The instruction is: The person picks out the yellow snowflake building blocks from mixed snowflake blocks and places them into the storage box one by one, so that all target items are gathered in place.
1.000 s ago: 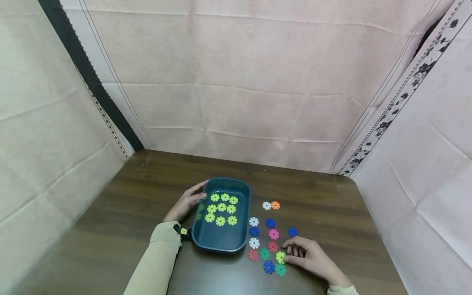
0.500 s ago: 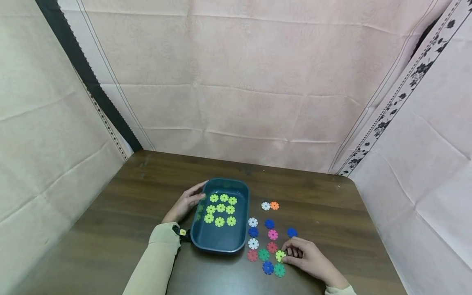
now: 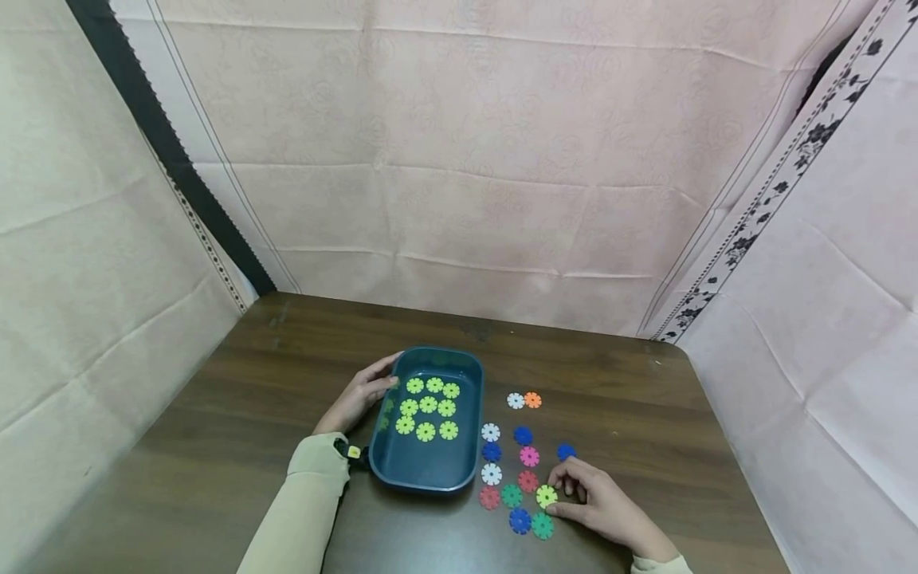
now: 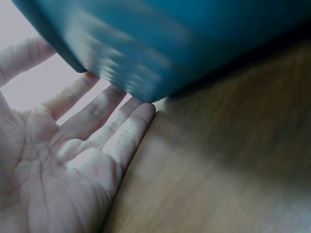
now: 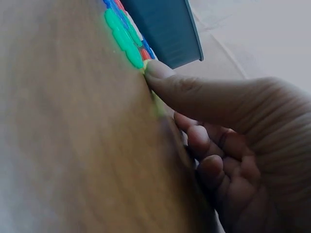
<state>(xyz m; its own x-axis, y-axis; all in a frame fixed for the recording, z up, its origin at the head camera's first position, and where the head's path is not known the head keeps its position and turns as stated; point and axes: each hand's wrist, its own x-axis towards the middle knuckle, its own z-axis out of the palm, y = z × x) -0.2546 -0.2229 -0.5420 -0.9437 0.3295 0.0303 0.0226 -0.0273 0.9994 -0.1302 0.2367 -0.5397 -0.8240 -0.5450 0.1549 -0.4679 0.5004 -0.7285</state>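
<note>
My left hand (image 3: pixel 356 400) holds the left side of a dark teal rectangular tray (image 3: pixel 423 469), thumb over the rim. In the left wrist view its fingers (image 4: pixel 129 128) reach along the tray's outer wall. Inside the tray lie several yellow-green notched discs (image 3: pixel 428 405) in rough rows. My right hand (image 3: pixel 601 504) pinches another yellow-green notched disc (image 3: pixel 547 496) at its right edge, between thumb and forefinger, with the other fingers curled in. In the right wrist view the thumb covers most of this disc, and a green disc (image 5: pixel 122 38) lies just beyond it.
Several notched discs in other colours lie on the wooden table (image 3: pixel 215 454) right of the tray, including a pink disc (image 3: pixel 529 456) and a blue disc (image 3: pixel 519 521). Farther back are a white disc (image 3: pixel 515 401) and an orange disc (image 3: pixel 533 400). Pale cloth (image 3: pixel 459 159) hangs behind the table.
The yellow-green disc at my right fingertips has shifted slightly up and turned a little, with the fingers. My left hand and the tray stay in place.
</note>
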